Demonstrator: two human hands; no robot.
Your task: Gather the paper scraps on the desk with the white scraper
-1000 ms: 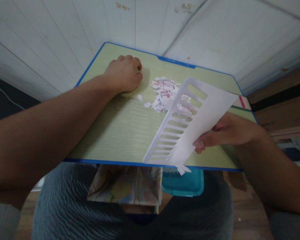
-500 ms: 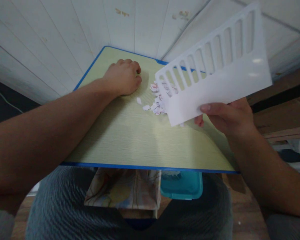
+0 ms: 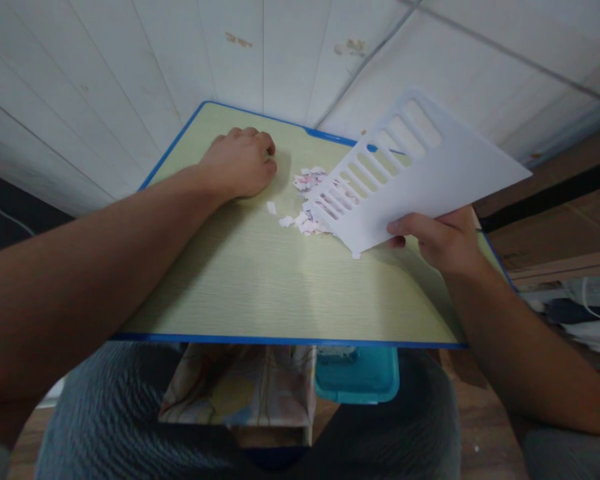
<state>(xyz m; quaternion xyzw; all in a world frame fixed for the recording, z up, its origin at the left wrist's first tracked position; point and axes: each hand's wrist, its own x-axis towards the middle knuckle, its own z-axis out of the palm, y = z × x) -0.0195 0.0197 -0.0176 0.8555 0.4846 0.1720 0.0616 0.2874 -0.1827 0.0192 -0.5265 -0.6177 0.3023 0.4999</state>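
My right hand (image 3: 437,240) grips the lower edge of a white sheet with a row of long rounded slots (image 3: 425,173), thumb on top. The sheet tilts over the table, its lower left end at a pile of small torn paper scraps (image 3: 313,220). Some scraps show through the slots, and part of the pile is hidden under the sheet. My left hand (image 3: 243,160) rests on the table left of the pile, fingers curled in, with nothing visible in it. A loose paper scrap (image 3: 271,208) lies between that hand and the pile.
The pale yellow-green table (image 3: 260,287) has a blue rim and stands against a white plank wall (image 3: 180,60) with a cable. Below its front edge are a patterned fabric-covered box (image 3: 245,400) and a teal plastic container (image 3: 357,380). Brown cardboard (image 3: 570,220) stands at right.
The slotted sheet has swung down and turned; its far end is lower and its near end now meets the scraps. More of the pile shows. My left hand stays in place on the table.
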